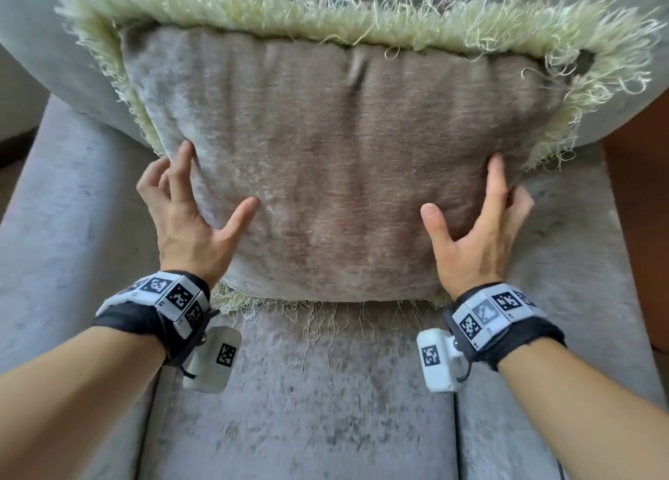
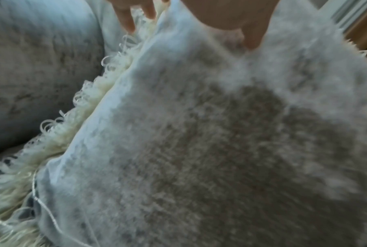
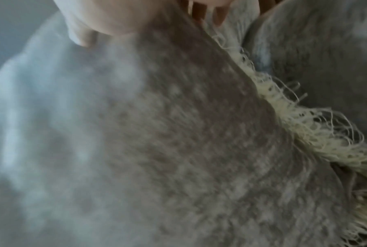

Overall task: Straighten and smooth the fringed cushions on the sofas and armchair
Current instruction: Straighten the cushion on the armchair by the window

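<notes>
A taupe velvet cushion [image 1: 336,175] with a pale yellow-green fringe [image 1: 325,19] leans upright against the back of a grey armchair. My left hand [image 1: 208,197] holds its lower left edge: the thumb presses the front face and the fingers curl round the side into the fringe. My right hand [image 1: 467,197] mirrors this at the lower right edge, with the outer fingers hidden behind the side. In the left wrist view the cushion [image 2: 199,150] fills the picture below my left hand [image 2: 199,13]. The right wrist view is blurred, with the cushion [image 3: 157,150] under my right hand [image 3: 119,16].
The cushion's bottom fringe trails onto the grey velvet seat [image 1: 325,389]. The armchair's padded left arm [image 1: 54,226] and curved backrest [image 1: 43,45] hem the cushion in. An orange-brown surface [image 1: 637,226] shows beyond the chair's right side.
</notes>
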Available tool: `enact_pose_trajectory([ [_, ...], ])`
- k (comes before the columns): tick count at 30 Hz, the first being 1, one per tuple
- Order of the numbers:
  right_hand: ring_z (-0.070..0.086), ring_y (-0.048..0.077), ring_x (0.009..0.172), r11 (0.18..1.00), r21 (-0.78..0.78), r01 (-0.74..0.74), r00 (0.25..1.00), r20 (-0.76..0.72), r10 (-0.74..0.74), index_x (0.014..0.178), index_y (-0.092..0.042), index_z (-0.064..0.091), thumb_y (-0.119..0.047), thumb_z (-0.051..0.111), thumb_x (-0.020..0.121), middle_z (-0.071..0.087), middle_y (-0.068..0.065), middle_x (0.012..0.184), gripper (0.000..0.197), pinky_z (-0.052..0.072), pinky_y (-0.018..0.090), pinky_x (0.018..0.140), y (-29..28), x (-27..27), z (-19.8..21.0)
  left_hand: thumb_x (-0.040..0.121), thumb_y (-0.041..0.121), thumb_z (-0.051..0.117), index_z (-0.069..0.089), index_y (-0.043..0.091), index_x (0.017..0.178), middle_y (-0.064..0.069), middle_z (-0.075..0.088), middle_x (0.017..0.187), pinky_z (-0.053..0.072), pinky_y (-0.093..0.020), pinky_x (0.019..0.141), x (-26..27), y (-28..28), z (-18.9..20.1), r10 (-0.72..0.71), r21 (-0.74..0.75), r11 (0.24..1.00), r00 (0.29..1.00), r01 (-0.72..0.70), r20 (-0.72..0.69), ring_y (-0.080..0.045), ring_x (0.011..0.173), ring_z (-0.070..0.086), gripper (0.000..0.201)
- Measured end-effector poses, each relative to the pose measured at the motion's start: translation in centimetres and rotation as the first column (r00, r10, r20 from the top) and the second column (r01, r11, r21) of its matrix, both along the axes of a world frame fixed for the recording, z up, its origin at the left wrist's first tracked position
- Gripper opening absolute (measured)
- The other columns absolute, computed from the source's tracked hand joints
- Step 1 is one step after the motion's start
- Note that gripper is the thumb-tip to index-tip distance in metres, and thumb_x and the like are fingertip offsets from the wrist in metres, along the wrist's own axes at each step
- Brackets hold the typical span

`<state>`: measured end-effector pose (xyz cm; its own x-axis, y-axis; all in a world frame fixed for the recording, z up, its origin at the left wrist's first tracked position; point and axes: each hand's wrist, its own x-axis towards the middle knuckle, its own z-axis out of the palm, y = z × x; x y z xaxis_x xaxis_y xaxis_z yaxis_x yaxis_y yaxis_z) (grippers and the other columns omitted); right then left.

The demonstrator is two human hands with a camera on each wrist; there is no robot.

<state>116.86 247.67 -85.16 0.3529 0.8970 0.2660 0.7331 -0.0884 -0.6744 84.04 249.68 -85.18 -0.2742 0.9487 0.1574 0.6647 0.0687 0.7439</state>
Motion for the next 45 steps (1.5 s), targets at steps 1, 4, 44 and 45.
enact_pose_trajectory([
  [1,0.036,0.036,0.132,1.000,0.004,0.019,0.999,0.032,-0.019,0.152,-0.027,0.030,-0.071,0.058,0.080,0.028,0.021,0.144,0.090,0.032,0.047,0.113,-0.1,-0.2,0.8,0.077,0.051,0.076,0.037,0.025,0.149,-0.017,0.023,0.149,0.019,-0.009,0.113,0.2,-0.2,1.2,0.013,-0.008,1.000,0.998,-0.014,-0.055,-0.019,0.140,0.025,0.086],
  [4,0.042,0.036,0.121,0.999,0.043,0.026,0.988,0.150,-0.032,0.133,-0.017,0.055,-0.066,0.059,0.082,0.039,0.018,0.131,0.071,0.038,0.054,0.103,-0.4,-0.3,4.5,0.083,0.047,0.070,0.053,0.023,0.134,-0.013,0.034,0.144,0.028,-0.026,0.114,0.6,-0.6,5.5,-0.018,-0.054,0.999,0.982,0.008,-0.186,-0.026,0.135,0.035,0.059],
  [44,0.061,0.026,0.102,0.806,-0.549,-0.221,0.372,0.716,0.590,0.132,-0.035,0.052,-0.071,0.053,0.085,0.060,0.000,0.117,0.060,0.052,0.039,0.084,-25.7,-18.0,61.9,0.090,0.062,0.054,0.043,0.045,0.140,0.016,0.067,0.117,0.053,-0.040,0.090,-6.5,-24.5,63.0,-0.612,-0.436,0.677,0.124,0.593,-0.781,-0.017,0.109,0.062,0.054],
  [45,0.061,0.026,0.101,0.808,-0.545,-0.224,0.370,0.719,0.588,0.131,-0.034,0.053,-0.071,0.052,0.085,0.060,0.001,0.115,0.060,0.052,0.039,0.084,-25.8,-18.0,62.3,0.090,0.062,0.054,0.044,0.045,0.140,0.015,0.067,0.117,0.053,-0.039,0.088,-6.4,-24.7,63.3,-0.606,-0.429,0.679,0.125,0.596,-0.785,-0.017,0.108,0.063,0.053],
])
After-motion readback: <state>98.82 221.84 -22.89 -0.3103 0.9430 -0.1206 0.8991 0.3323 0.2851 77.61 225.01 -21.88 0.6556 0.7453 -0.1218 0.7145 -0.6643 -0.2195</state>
